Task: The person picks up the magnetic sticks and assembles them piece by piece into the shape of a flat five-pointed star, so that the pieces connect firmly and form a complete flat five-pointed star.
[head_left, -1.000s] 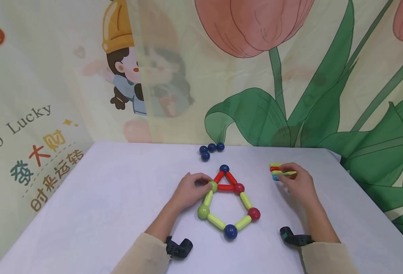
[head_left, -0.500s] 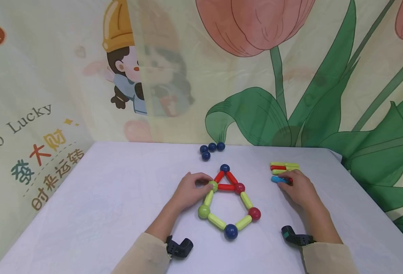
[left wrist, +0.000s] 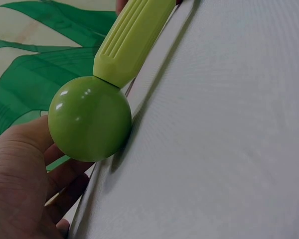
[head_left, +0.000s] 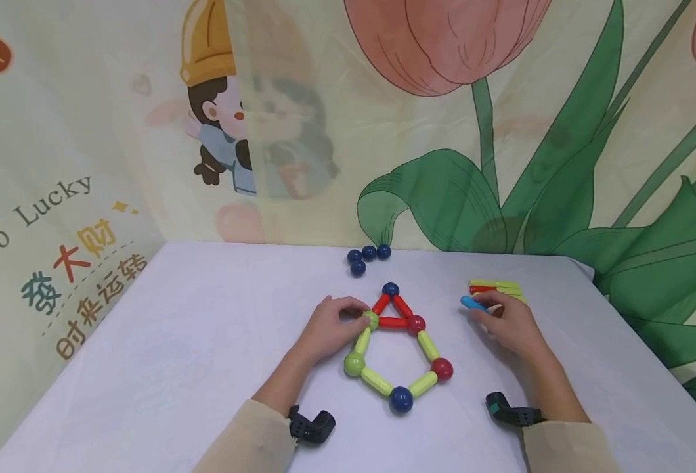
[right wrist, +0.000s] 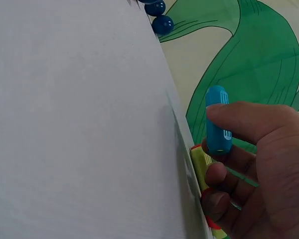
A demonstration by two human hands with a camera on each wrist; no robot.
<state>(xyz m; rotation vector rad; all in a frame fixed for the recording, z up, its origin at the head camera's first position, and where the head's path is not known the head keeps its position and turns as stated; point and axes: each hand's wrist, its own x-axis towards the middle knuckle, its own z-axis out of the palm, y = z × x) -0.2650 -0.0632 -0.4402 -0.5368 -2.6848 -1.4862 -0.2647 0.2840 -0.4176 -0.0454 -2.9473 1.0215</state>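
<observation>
My left hand (head_left: 334,328) pinches the upper-left green ball (head_left: 371,320) of a flat magnetic stick-and-ball figure. Red sticks (head_left: 392,322) make a triangle topped by a blue ball (head_left: 391,290), joined below to a ring of yellow-green sticks (head_left: 376,382) with red, blue and green balls. In the left wrist view, the lower-left green ball (left wrist: 89,119) hides part of the fingers. At the right, my right hand (head_left: 512,326) holds a blue stick (right wrist: 218,122) between thumb and forefinger, raised off the table, its other fingers curled loosely below.
Several loose dark blue balls (head_left: 369,253) lie at the table's back edge. Beyond the right hand, a row of yellow-green and red sticks (head_left: 496,287) lies partly hidden by it. A patterned cloth (head_left: 301,217) hangs behind the white table (head_left: 206,328).
My right hand has moved from the stick row to the blue stick, gripped it and lifted it slightly leftward. The left hand stays on the green ball.
</observation>
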